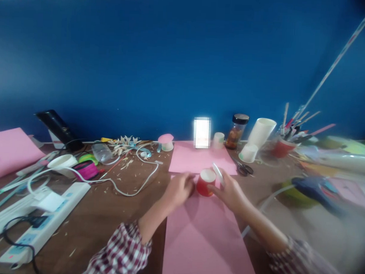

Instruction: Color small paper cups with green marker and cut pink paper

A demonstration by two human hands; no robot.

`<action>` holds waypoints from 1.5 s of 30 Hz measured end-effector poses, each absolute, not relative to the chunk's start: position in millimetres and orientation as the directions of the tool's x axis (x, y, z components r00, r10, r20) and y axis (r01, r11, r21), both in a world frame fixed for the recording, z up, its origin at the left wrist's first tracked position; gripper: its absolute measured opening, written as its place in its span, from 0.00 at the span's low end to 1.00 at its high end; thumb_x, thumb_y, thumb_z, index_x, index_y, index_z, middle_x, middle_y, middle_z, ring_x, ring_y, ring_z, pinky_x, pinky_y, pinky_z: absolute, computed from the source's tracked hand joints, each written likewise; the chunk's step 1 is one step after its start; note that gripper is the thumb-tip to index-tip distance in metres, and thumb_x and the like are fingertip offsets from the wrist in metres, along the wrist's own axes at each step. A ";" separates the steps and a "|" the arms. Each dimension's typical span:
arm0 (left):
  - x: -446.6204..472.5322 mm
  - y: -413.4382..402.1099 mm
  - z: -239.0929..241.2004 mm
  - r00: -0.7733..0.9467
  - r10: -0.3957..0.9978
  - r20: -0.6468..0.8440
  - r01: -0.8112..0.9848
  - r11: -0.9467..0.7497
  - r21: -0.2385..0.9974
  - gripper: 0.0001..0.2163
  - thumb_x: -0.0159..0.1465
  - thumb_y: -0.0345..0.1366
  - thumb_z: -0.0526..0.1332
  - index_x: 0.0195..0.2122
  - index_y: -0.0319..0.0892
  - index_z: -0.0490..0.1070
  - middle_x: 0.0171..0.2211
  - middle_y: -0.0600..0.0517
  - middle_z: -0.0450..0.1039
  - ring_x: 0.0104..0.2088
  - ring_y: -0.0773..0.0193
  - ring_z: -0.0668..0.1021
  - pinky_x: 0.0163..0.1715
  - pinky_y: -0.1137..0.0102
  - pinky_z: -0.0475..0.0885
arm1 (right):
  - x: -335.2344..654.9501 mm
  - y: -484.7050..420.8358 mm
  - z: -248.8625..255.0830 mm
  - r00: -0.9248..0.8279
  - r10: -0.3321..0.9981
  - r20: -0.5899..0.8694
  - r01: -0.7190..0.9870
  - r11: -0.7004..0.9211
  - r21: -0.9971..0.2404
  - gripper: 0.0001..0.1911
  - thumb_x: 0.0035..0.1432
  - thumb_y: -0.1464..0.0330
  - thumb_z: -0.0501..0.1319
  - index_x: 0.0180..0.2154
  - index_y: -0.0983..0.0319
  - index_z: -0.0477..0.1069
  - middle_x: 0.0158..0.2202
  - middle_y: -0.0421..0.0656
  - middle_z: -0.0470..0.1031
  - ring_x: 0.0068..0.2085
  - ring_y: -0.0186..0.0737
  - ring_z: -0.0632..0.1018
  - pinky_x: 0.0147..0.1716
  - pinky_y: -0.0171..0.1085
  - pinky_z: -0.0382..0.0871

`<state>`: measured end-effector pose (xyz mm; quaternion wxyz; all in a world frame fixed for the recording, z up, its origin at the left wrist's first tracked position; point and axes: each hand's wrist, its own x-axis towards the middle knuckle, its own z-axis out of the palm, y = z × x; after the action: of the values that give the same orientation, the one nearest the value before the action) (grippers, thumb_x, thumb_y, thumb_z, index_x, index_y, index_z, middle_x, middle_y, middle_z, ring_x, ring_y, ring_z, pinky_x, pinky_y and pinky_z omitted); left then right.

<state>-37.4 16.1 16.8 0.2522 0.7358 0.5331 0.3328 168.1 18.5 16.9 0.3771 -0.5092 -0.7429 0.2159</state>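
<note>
A red paper cup (pixel 205 187) with a pale top stands on a pink sheet (pixel 208 242), between my two hands. My left hand (pixel 180 189) is just to the left of the cup, its fingers curled together; whatever is in them is hidden. On the other side, my right hand (pixel 228 191) grips a thin white object (pixel 218 174), seen nearly edge-on, whose kind I cannot make out. The right thumb reaches to the front of the cup and seems to touch it. Behind the cup lies a second pink sheet (pixel 199 156).
Scissors (pixel 244 168), a brown-filled jar (pixel 237 131) and white cups (pixel 248 153) stand back right, near a red pen cup (pixel 284 147). A blurred glue gun (pixel 315 191) lies right. Left are a power strip (pixel 47 224), white cable (pixel 123 194) and tape rolls (pixel 87 170).
</note>
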 end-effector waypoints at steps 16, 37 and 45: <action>-32.9 41.7 -13.9 -0.065 0.951 0.302 0.391 -0.254 0.885 0.13 0.66 0.42 0.51 0.39 0.41 0.71 0.35 0.48 0.76 0.37 0.60 0.78 0.40 0.66 0.71 | 167.7 19.0 10.1 -0.138 0.901 0.412 0.619 0.403 -0.674 0.25 0.54 0.66 0.61 0.54 0.60 0.63 0.49 0.46 0.74 0.47 0.45 0.76 0.47 0.41 0.68; -30.5 32.1 4.7 0.221 0.939 0.264 0.328 -0.326 0.886 0.24 0.58 0.28 0.56 0.57 0.41 0.61 0.55 0.42 0.68 0.54 0.57 0.72 0.55 0.58 0.66 | 170.4 21.9 9.8 -0.137 0.935 0.326 0.622 0.337 -0.706 0.25 0.54 0.63 0.61 0.54 0.59 0.63 0.46 0.45 0.75 0.44 0.45 0.76 0.43 0.40 0.68; -51.4 54.8 43.1 0.425 0.896 0.132 0.395 -0.314 0.863 0.23 0.54 0.24 0.59 0.51 0.47 0.70 0.49 0.45 0.74 0.47 0.55 0.77 0.45 0.63 0.74 | 170.1 23.4 7.2 -0.120 0.942 0.312 0.661 0.310 -0.684 0.26 0.52 0.66 0.61 0.54 0.56 0.63 0.46 0.45 0.74 0.43 0.46 0.76 0.40 0.41 0.69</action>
<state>-51.4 54.8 43.1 0.3947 0.7461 0.4324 0.3171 170.1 23.4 7.2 0.3644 -0.5545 -0.7228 0.1934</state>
